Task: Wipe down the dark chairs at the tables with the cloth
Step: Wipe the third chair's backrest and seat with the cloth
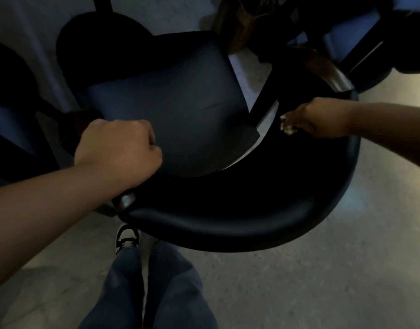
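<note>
A dark chair (180,103) with a curved padded backrest (228,224) fills the middle of the head view. My left hand (118,150) grips the left armrest end of that backrest, fingers curled round it. My right hand (315,119) holds a small crumpled pale cloth (287,127) against the inner right side of the backrest. Only a little of the cloth shows past my fingers.
Another dark chair (12,110) stands at the left edge, and a third chair (360,43) with a table leg is at the top right. Pale concrete floor (322,269) spreads to the right and below. My jeans and one sneaker (127,236) are under the backrest.
</note>
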The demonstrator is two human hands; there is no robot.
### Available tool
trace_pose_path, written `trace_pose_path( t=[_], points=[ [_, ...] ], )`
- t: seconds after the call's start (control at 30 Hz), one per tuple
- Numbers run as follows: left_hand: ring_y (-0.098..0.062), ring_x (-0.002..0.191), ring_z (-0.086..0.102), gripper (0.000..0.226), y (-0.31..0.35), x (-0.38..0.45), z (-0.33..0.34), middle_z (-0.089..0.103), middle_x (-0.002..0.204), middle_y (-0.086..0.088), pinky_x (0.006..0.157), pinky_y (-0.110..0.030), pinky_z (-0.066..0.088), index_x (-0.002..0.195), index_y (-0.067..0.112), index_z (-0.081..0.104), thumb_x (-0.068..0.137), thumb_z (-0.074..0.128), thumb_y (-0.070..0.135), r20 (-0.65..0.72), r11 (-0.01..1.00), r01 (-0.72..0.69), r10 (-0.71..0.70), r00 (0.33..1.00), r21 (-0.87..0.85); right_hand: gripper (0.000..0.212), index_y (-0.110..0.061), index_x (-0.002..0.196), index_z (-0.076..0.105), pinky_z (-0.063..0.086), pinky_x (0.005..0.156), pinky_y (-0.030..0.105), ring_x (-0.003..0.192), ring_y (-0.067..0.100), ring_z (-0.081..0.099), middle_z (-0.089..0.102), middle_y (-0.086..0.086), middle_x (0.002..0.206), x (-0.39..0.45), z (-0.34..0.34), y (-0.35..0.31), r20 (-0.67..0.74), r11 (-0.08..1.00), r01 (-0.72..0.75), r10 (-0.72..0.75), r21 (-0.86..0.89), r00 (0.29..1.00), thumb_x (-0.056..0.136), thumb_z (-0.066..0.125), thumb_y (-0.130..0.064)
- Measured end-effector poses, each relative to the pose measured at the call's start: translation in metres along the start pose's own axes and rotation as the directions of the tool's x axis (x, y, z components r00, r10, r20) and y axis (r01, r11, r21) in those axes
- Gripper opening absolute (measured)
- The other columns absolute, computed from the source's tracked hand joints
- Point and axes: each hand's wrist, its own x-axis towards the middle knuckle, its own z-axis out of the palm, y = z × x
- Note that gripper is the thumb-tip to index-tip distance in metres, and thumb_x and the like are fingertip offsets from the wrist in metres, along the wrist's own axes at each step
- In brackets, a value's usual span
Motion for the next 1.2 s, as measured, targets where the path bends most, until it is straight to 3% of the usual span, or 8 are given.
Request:
trace_pose_path(
  t=[0.1,0.3,0.47,0.7,0.87,0.97,1.07,1.2],
  points=[
    [-0.014,0.056,0.028,0.017,-0.001,0.000,0.000,0.067,0.081,-0.006,0.064,-0.030,0.027,0.089,0.028,0.064,0.083,0.053,0.040,-0.005,1.000,0.008,-0.008,1.000,0.007,0.032,-0.014,0.124,0.062,0.042,0.098,0.043,0.114,0.032,0.056,0.059,0.012,0.128,0.021,-0.011,0.017,-0.022,0.996,-0.056,0.055,-0.069,0.998,0.097,0.045,-0.017],
    [-0.037,0.082,0.062,0.015,0.000,0.000,-0.001,0.070,0.087,-0.009,0.066,-0.032,0.038,0.084,0.030,0.064,0.079,0.055,0.041,-0.004,1.000,-0.004,0.004,1.000,0.031,0.028,-0.013,0.116,0.064,0.048,0.088,0.036,0.104,0.030,0.058,0.062,0.012,0.116,0.063,-0.005,0.007,0.019,0.972,-0.119,0.125,-0.202,0.992,0.098,0.045,-0.022],
    [-0.038,0.088,0.063,0.021,-0.001,0.000,-0.002,0.070,0.091,-0.007,0.075,-0.039,0.051,0.081,0.034,0.060,0.073,0.047,0.047,0.069,1.000,0.027,-0.028,0.997,0.014,0.024,-0.013,0.110,0.063,0.048,0.080,0.034,0.086,0.022,0.059,0.061,0.008,0.099,0.078,0.003,-0.009,0.117,0.976,-0.150,0.169,-0.160,0.979,0.096,0.051,-0.027],
    [-0.038,0.088,0.063,0.010,0.002,-0.002,-0.006,0.070,0.092,-0.008,0.075,-0.040,0.052,0.078,0.035,0.058,0.076,0.052,0.043,0.100,0.999,0.050,-0.050,0.994,0.001,0.025,-0.007,0.099,0.069,0.049,0.081,0.033,0.095,0.032,0.063,0.067,0.017,0.104,0.048,0.043,-0.075,-0.003,0.992,0.104,-0.104,0.066,0.995,0.093,0.047,-0.017],
    [-0.037,0.087,0.064,0.007,0.001,-0.002,-0.003,0.071,0.091,-0.009,0.075,-0.040,0.052,0.076,0.034,0.060,0.076,0.058,0.040,0.066,0.999,0.045,-0.045,0.997,0.011,0.027,-0.007,0.108,0.064,0.048,0.087,0.035,0.093,0.027,0.060,0.063,0.014,0.109,0.072,0.010,-0.026,0.119,0.993,-0.113,0.117,-0.040,0.986,0.097,0.047,-0.025],
    [-0.037,0.088,0.064,0.008,0.000,-0.001,-0.003,0.071,0.093,-0.009,0.078,-0.041,0.053,0.077,0.034,0.060,0.076,0.057,0.041,0.070,0.999,0.040,-0.041,0.997,0.013,0.037,-0.003,0.120,0.058,0.045,0.089,0.036,0.106,0.030,0.058,0.059,0.017,0.117,0.079,0.021,-0.041,0.088,0.989,-0.118,0.125,-0.086,0.988,0.097,0.047,-0.030],
    [-0.037,0.090,0.064,0.010,0.000,-0.001,-0.005,0.071,0.095,-0.010,0.078,-0.040,0.052,0.078,0.033,0.061,0.076,0.056,0.041,0.080,0.999,0.047,-0.048,0.996,0.014,0.041,0.003,0.118,0.058,0.046,0.088,0.035,0.113,0.035,0.057,0.059,0.021,0.124,0.076,0.038,-0.085,0.092,0.997,-0.066,0.062,0.048,0.994,0.096,0.048,-0.028],
    [-0.037,0.091,0.063,0.010,0.003,-0.002,-0.008,0.071,0.096,-0.009,0.077,-0.039,0.048,0.080,0.031,0.062,0.079,0.056,0.038,0.074,0.998,0.064,-0.063,0.995,-0.022,0.038,0.005,0.113,0.062,0.043,0.076,0.029,0.109,0.034,0.060,0.062,0.022,0.119,0.072,0.039,-0.162,0.023,0.892,-0.014,0.004,0.452,1.000,0.094,0.052,-0.026]
  ],
)
